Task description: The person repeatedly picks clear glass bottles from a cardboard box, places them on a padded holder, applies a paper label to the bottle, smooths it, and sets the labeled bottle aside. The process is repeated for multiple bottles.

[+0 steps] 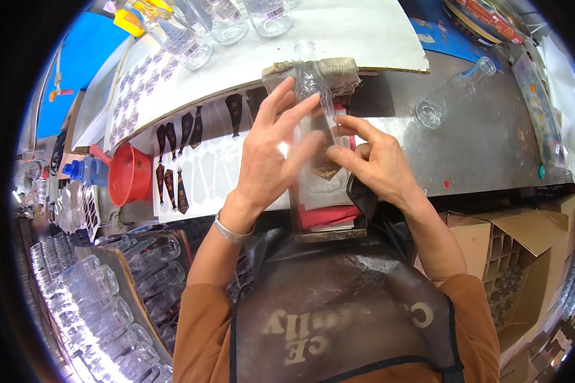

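Observation:
A clear glass bottle (308, 76) lies in front of me with its neck pointing away, resting on a cloth-wrapped support (342, 71). A dark tie-shaped decal (326, 167) with a gold pattern sits on its side. My left hand (268, 143) is over the bottle's left side, fingers apart, the thumb blurred by motion. On the other side, my right hand (377, 159) has its thumb and forefinger at the decal's right edge. A flat black piece (363, 196) sticks out below that hand, apparently held in its curled fingers. Red cloth (329, 217) lies beneath the bottle's base.
Left of the bottle, a sheet of tie-shaped decals (185, 131) lies beside a red scoop (131, 173). Several bottles (271, 19) stand on the white board (364, 38). Another bottle (457, 92) lies at right. Bottle racks (102, 306) and a divided carton (517, 255) flank me.

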Available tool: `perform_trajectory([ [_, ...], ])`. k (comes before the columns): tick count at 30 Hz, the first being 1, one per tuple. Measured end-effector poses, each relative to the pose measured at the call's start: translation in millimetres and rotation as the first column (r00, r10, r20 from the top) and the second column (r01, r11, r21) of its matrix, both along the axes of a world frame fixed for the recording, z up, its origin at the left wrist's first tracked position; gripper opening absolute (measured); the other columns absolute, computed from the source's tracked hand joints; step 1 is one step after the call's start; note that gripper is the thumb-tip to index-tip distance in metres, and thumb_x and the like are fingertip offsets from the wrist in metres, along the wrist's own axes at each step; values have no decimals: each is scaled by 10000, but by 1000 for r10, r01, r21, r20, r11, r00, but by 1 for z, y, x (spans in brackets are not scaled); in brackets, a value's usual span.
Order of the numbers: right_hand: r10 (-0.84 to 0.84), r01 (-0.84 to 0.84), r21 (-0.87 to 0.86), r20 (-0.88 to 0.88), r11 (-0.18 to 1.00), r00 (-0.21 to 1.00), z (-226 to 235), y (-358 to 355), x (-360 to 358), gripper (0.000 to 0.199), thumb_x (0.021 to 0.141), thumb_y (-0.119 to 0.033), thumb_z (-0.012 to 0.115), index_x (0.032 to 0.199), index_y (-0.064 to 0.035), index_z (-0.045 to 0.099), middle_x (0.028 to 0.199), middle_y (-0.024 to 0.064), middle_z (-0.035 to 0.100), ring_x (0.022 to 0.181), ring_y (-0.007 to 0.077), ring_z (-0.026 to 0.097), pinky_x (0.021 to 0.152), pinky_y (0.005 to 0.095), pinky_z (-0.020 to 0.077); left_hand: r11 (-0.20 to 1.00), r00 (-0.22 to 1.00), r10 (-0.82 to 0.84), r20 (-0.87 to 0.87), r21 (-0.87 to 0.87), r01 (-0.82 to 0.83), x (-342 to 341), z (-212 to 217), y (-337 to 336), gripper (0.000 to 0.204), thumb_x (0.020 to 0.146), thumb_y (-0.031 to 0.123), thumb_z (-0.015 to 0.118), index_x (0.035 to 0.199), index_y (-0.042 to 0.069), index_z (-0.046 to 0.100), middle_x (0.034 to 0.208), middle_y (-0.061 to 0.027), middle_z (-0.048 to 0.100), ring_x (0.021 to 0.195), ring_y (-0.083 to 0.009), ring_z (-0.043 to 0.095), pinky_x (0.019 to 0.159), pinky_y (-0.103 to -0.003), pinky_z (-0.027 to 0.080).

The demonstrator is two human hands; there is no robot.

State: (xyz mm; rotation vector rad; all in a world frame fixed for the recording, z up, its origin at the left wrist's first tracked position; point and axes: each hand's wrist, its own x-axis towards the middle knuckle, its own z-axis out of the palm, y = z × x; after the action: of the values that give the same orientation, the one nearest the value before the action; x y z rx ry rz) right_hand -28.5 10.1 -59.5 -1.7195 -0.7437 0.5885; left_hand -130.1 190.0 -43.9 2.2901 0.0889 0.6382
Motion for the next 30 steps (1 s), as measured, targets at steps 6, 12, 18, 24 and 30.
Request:
perform_trajectory([
  [6,-13,13,13,-9,1000,1000,-2,6,-5,583,862,-293,770,1276,69,576,1105,179,718,866,239,734,770,330,574,999,1000,3,-10,48,-3,2,-2,0,498,828,120,749,1315,86,649,1447,-220,485,1208,-362,589,977,-421,511],
  [12,-16,16,-4,-6,1000,1000,0,6,-5,577,864,-296,770,1267,71,579,1088,181,720,863,243,735,765,335,575,999,1000,10,2,50,-10,4,-5,1,499,824,116,756,1312,95,653,1432,-208,501,1187,-343,592,989,-419,504],
  [18,-25,25,13,4,1000,1000,-1,7,-5,571,865,-294,769,1261,73,583,1076,184,722,867,250,734,769,339,573,999,1000,14,5,37,-14,4,-5,1,493,825,109,755,1307,96,656,1428,-200,505,1185,-339,592,997,-417,499],
  [24,31,-31,13,-15,999,999,-5,6,-2,547,921,-250,714,1329,69,537,1172,132,673,696,65,641,650,238,496,999,1000,12,3,43,-13,5,-6,1,493,867,154,736,1343,84,630,1440,-177,515,1215,-298,585,1008,-404,493],
  [30,68,-68,4,-87,998,994,-5,-6,-2,595,949,-296,703,1381,64,509,1240,163,635,826,108,668,777,270,528,925,997,-41,-59,-381,15,-12,-15,-8,800,854,127,763,1524,-7,349,1484,-222,453,1312,-317,524,1030,-421,486],
])
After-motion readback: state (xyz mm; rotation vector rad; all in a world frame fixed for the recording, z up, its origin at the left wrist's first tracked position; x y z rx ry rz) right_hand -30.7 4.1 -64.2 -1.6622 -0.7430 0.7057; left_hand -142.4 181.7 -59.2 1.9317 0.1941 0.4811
